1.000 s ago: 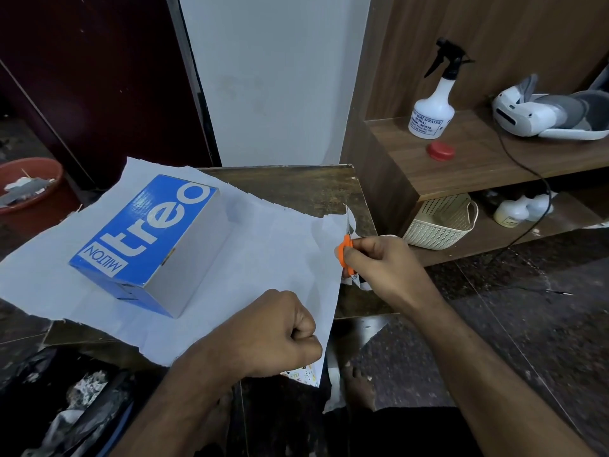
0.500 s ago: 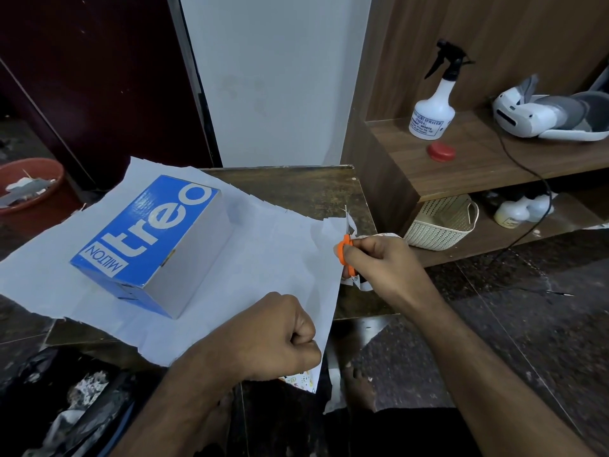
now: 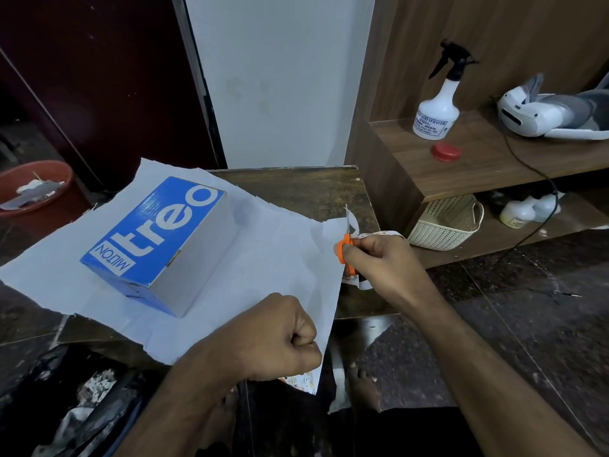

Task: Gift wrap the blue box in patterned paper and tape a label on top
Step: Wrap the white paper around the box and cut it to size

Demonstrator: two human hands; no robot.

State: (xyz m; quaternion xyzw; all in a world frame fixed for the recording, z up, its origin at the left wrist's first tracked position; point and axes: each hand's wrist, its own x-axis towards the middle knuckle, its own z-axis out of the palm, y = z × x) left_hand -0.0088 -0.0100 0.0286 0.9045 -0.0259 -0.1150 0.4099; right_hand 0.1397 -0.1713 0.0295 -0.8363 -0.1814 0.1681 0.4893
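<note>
1 blue box (image 3: 158,235), long axis far-right

Blue box (image 3: 155,232) on white-side-up paper (image 3: 263,268)

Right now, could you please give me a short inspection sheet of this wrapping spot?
Surface: dark table, mostly under paper.
Job's things: blue box on the wrapping paper, plain side up; no label seen.
Clutter: spray bottle, red cap, basket, red bin.
Hands: left hand grips the paper edge; right hand holds orange scissors.
Cables: black cord down the shelves.
Surroundings: headset on wooden shelf.
</note>
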